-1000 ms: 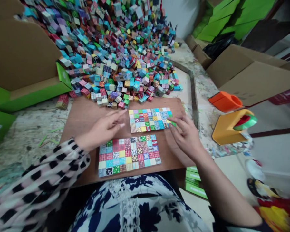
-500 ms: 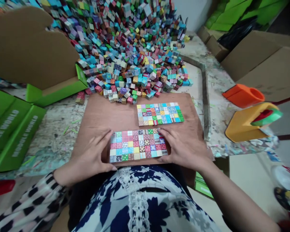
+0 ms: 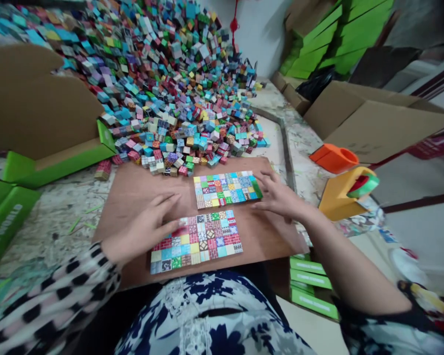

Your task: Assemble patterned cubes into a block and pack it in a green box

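Observation:
Two flat rectangles of small patterned cubes lie on a brown board [image 3: 128,195]. The near rectangle of cubes [image 3: 203,241] is the larger one. Over its upper left corner, my left hand [image 3: 144,229] is stretched out with fingers apart, hiding some cubes; whether it touches them I cannot tell. At the right end of the far rectangle of cubes [image 3: 225,189] is my right hand [image 3: 281,197], its fingers spread. Its fingertips are close to that edge, and contact is unclear.
A large heap of loose cubes [image 3: 177,88] rises behind the board. Green boxes [image 3: 7,222] and an open box [image 3: 59,162] stand left. An orange holder [image 3: 333,158], a yellow tape dispenser [image 3: 340,192] and a cardboard carton [image 3: 377,123] are right. More green boxes [image 3: 313,298] sit below the table.
My hands have left the two ends of the near rectangle. The right moved up to the far rectangle's right end, the left over the near one's upper left corner. The camera view has shifted.

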`<action>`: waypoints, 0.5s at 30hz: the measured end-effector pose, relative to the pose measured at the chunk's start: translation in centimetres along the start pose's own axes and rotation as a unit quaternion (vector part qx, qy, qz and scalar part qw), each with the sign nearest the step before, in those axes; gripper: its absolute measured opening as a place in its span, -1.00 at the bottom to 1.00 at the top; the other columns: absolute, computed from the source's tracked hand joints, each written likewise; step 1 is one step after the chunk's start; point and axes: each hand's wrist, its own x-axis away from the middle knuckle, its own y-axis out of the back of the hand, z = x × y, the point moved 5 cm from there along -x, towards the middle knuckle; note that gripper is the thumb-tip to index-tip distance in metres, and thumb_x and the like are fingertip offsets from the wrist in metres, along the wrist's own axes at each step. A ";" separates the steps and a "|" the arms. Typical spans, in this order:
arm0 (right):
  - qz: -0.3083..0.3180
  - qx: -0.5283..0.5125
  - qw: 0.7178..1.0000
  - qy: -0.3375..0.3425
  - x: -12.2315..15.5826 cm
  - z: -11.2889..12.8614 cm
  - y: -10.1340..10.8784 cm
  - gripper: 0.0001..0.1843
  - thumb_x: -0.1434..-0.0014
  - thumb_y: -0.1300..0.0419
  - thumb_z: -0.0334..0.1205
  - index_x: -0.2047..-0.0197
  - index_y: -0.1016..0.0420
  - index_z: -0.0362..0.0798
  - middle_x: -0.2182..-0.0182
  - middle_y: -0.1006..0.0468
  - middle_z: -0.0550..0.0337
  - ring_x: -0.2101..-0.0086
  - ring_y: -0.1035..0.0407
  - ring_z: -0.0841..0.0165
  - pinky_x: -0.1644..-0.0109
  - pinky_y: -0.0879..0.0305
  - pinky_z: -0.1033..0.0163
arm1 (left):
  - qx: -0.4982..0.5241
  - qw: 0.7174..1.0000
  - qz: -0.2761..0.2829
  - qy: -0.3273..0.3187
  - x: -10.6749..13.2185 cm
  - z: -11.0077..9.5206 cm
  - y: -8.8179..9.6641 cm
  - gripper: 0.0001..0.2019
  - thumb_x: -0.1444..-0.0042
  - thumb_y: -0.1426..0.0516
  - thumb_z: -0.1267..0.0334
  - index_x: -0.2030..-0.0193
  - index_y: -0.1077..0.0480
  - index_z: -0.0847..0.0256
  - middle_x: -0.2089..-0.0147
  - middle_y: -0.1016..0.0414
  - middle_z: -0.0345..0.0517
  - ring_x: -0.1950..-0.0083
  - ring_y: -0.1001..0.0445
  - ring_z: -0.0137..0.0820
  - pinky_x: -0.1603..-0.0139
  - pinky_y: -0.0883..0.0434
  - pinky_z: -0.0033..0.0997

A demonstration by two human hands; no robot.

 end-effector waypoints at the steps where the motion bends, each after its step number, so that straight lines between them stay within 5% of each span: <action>1: 0.027 0.006 1.000 -0.004 -0.9 -0.9 -0.1 0.11 0.07 -0.42 -0.03 -0.43 0.05 0.04 -0.32 0.00 -0.14 -0.34 0.12 -0.06 -0.30 -0.09 -0.13 | 0.003 1.000 0.003 -0.005 -1.4 -0.7 0.0 -0.34 -0.17 -0.05 -0.03 -0.37 -0.15 0.19 -0.37 -0.19 0.08 -0.35 -0.21 -0.03 -0.34 -0.19 -0.03; 7: 0.142 0.016 0.990 0.013 -4.4 -3.1 -1.6 0.36 0.22 -0.49 -0.09 -0.48 0.28 0.13 -0.43 0.19 -0.08 -0.38 0.31 -0.07 -0.34 0.08 -0.20 | -0.013 0.998 0.055 -0.006 -7.4 -2.3 -1.4 -0.04 0.04 -0.23 -0.11 -0.44 0.03 0.20 -0.47 0.10 0.24 -0.41 -0.06 0.12 -0.33 -0.18 0.05; 15: 0.178 0.006 0.982 0.060 -5.6 -3.8 -2.0 0.30 0.17 -0.44 -0.19 -0.47 0.28 0.12 -0.43 0.18 -0.03 -0.37 0.20 -0.01 -0.34 0.04 -0.16 | 0.000 0.994 0.110 -0.016 -9.5 -2.7 -1.8 -0.05 0.05 -0.22 0.01 -0.43 0.04 0.32 -0.45 0.11 0.25 -0.43 0.00 0.08 -0.37 -0.11 -0.03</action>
